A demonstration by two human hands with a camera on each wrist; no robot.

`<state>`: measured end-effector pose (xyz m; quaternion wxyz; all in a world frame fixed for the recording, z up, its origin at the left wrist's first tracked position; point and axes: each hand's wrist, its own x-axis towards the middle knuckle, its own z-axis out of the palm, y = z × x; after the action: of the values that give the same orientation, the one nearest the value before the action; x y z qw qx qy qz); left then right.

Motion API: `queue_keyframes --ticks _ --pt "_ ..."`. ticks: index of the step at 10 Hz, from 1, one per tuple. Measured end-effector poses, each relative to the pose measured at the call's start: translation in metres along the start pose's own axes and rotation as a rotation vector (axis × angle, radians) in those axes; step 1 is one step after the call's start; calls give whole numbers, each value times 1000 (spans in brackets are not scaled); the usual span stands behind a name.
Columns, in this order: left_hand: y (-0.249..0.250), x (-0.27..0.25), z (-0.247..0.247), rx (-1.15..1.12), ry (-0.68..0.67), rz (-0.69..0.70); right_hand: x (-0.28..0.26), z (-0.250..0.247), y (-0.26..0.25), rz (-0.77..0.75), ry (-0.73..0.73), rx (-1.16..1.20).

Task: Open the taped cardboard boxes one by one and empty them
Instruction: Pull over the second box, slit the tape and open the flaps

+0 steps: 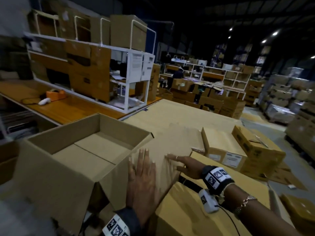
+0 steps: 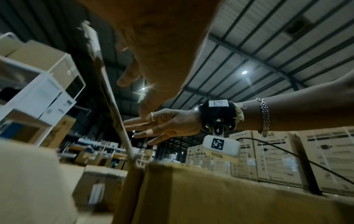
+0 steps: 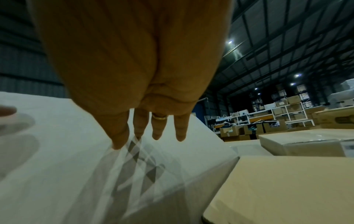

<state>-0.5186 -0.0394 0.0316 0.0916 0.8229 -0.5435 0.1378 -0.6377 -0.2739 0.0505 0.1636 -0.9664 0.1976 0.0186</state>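
Note:
An open cardboard box (image 1: 71, 160) stands in front of me, and its inside shows only the bare bottom flaps. Its right flap (image 1: 170, 142) is spread outward and blurred. My left hand (image 1: 141, 172) lies flat on that flap with straight fingers. My right hand (image 1: 182, 165), wearing a ring, presses on the same flap just to the right. From the left wrist, the flap (image 2: 114, 106) shows edge-on between my left hand (image 2: 153, 60) and right hand (image 2: 166, 125). In the right wrist view my right hand (image 3: 143, 75) hovers, fingers straight, close over the pale flap (image 3: 76, 166).
A large closed box (image 1: 196, 210) lies under my right forearm. Smaller labelled boxes (image 1: 225, 150) sit to the right. At the left, a workbench (image 1: 76, 111) holds an orange tape dispenser (image 1: 56, 94) and a white shelf frame (image 1: 133, 68). Stacked boxes (image 1: 221, 103) fill the background.

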Motion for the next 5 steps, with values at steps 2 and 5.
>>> queue_keyframes --ticks 2,5 --pt "-1 -9 70 -289 -368 28 34 41 28 0 -171 -59" --pt "6 -1 109 -555 -249 49 32 55 41 37 -144 -107"
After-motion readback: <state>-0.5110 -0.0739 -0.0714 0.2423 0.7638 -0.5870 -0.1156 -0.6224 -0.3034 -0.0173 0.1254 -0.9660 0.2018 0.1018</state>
